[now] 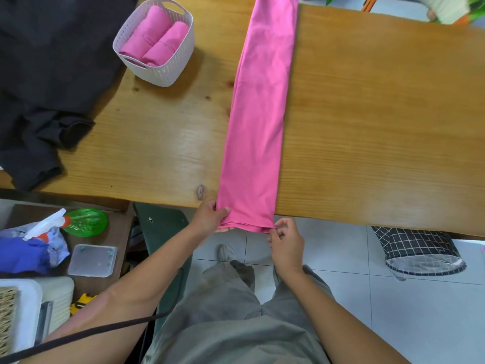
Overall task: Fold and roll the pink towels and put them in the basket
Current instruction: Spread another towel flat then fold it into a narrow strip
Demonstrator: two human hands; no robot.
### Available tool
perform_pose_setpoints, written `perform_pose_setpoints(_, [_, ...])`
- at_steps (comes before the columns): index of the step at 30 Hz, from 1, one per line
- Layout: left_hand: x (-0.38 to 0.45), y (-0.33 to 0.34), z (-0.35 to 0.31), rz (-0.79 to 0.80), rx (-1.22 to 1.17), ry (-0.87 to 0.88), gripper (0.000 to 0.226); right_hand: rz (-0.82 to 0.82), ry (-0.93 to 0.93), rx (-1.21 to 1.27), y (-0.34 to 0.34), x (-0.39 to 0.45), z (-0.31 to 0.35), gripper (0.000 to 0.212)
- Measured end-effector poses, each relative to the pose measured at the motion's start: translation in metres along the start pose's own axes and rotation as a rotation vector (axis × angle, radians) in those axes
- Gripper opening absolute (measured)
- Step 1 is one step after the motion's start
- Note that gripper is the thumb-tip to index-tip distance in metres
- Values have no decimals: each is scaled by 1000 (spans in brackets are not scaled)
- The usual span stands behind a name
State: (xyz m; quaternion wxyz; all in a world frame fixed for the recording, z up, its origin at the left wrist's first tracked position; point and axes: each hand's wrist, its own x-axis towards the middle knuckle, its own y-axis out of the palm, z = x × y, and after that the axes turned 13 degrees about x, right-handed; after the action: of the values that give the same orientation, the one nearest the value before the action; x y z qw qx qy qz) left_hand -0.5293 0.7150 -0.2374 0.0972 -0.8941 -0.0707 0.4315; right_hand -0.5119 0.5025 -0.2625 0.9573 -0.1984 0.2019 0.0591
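— Where is the pink towel (258, 114)?
— Folded into a long strip across the desk (367, 127), its near end hanging just over the near edge.
— And the grip?
— The left hand (210, 218) pinches the near left corner, thumb on top. The right hand (286, 241) pinches the near right corner with curled fingers.
— The basket (157, 72)?
— Far left on the desk, well apart from both hands, holding two rolled pink towels (157, 38) side by side. A dark garment (47, 74) lies left of it.
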Motion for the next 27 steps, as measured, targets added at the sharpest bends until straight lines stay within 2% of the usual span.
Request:
perform_pose_setpoints(5, [-2, 5, 6, -54, -110, -39, 24, 102, -92, -110, -6, -5, -5, 24])
perform_pose_setpoints(13, [-11, 10, 11, 5, -304, -79, 24, 87, -1, 133, -4, -8, 2, 30])
perform_pose_setpoints(17, [-12, 11, 14, 35, -340, -98, 25, 27, 93, 269, -4, -12, 1, 19])
perform_pose_setpoints(23, [-13, 14, 14, 58, -333, -107, 27, 5, 63, 221, -5, -13, 3, 22])
perform_pose_setpoints(27, [-14, 16, 12, 41, -376, -115, 25, 34, 134, 421, -6, -10, 7, 21])
